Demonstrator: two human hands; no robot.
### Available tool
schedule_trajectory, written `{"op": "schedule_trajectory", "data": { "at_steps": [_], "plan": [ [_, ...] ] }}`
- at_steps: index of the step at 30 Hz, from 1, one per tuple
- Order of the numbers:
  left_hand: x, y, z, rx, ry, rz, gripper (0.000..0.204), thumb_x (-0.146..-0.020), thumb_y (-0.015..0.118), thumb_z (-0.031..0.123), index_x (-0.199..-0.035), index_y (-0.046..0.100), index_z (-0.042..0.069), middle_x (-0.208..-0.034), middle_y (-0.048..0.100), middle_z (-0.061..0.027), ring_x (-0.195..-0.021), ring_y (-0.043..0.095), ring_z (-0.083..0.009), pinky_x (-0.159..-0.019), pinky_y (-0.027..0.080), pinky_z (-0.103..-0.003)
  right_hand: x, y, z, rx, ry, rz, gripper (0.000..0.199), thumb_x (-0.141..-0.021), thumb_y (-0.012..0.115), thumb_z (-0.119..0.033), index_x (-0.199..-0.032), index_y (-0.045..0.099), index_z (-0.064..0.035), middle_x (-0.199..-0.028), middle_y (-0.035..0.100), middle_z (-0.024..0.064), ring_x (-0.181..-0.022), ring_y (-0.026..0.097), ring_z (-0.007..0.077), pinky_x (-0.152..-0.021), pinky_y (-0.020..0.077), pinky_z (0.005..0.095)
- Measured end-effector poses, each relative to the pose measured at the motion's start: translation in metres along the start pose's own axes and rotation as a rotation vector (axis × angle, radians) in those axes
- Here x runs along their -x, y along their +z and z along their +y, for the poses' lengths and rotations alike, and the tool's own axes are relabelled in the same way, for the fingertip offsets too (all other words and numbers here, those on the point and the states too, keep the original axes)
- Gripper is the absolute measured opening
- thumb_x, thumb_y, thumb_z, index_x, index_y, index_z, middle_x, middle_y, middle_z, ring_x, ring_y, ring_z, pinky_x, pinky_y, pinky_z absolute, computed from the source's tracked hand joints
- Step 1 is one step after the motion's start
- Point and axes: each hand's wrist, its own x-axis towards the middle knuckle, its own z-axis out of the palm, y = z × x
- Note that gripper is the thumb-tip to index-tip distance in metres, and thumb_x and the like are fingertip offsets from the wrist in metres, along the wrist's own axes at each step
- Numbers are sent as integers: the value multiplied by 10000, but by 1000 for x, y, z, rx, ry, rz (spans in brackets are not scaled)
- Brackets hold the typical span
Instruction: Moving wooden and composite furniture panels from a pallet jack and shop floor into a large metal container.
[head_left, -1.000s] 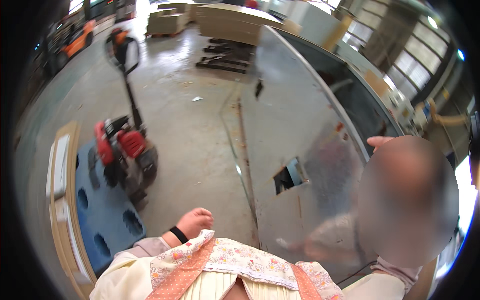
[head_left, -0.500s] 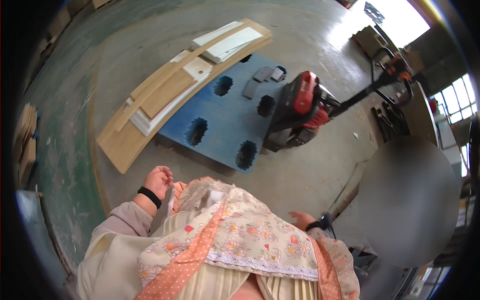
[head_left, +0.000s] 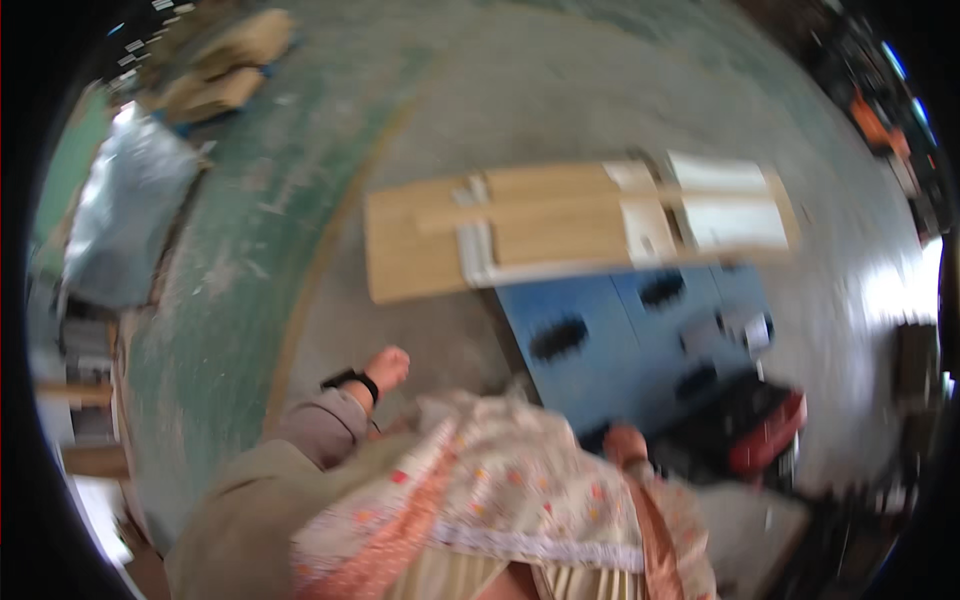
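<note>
My left hand (head_left: 387, 368), with a black band at its wrist, hangs over the floor left of the blue pallet (head_left: 560, 300). Its fingers are smeared by motion, and nothing shows in it. My right hand (head_left: 625, 443) is lower in view, close to the pallet's near edge, and also blurred. Neither hand visibly touches the load. Long wood-coloured boards (head_left: 560, 215) lie across the pallet's far side, overhanging it to the left. White panels (head_left: 728, 190) lie among them at the right end.
A red and black pallet truck (head_left: 765, 430) stands at the pallet's right. Small grey blocks (head_left: 705, 333) lie on the pallet. At far left are stacked boards (head_left: 225, 70) and a sheet-wrapped stack (head_left: 130, 210). A yellow line (head_left: 335, 230) edges the green floor.
My view has turned left, so the pallet and boards sit further right and lower and the boards run nearly level. The pallet truck is now at lower right. Both hands have shifted slightly.
</note>
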Motion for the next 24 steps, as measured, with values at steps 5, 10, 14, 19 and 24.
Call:
{"op": "schedule_trajectory", "data": {
  "at_steps": [5,10,14,19,24],
  "plan": [
    [-4,-48,-4,-783,-115,325,254,-758,459,178,-857,649,41,-951,613,-173,-902,581,-327,-800,460,-420,-114,-32,21,-310,-103,-160,157,-725,618,-179,-861,627,-101,-894,616,65,-863,600,241,-685,499,376],
    [-24,-44,48,-985,-226,181,286,-741,505,173,-980,622,70,-1060,581,-150,-991,547,-318,-872,437,-405,-207,-102,-37,-967,496,-212,322,-775,582,-198,-1041,588,-17,-869,623,64,-766,615,211,-640,494,331],
    [-120,-49,92,-1296,-29,65,549,-712,608,233,-1208,453,55,-1243,439,-171,-1158,427,-311,-946,381,-409,-230,-171,-121,-1048,464,-1,386,-777,579,-200,-1082,555,35,-841,624,112,-742,599,199,-628,477,313],
    [-290,-45,140,-1509,185,113,728,-703,599,189,-1342,280,50,-1410,239,-170,-1316,204,-331,-1030,224,-510,-206,-146,-162,-1126,423,-103,251,-788,559,-109,-1033,594,-68,-856,629,60,-803,593,165,-680,477,291],
    [-385,-14,158,-1435,-50,-133,1022,-595,765,350,-1379,165,85,-1419,227,-155,-1329,184,-297,-1049,193,-498,-161,-105,-181,-935,807,-287,231,-818,540,-109,-1026,596,-25,-922,644,83,-840,607,176,-731,473,302]
  ]
}}
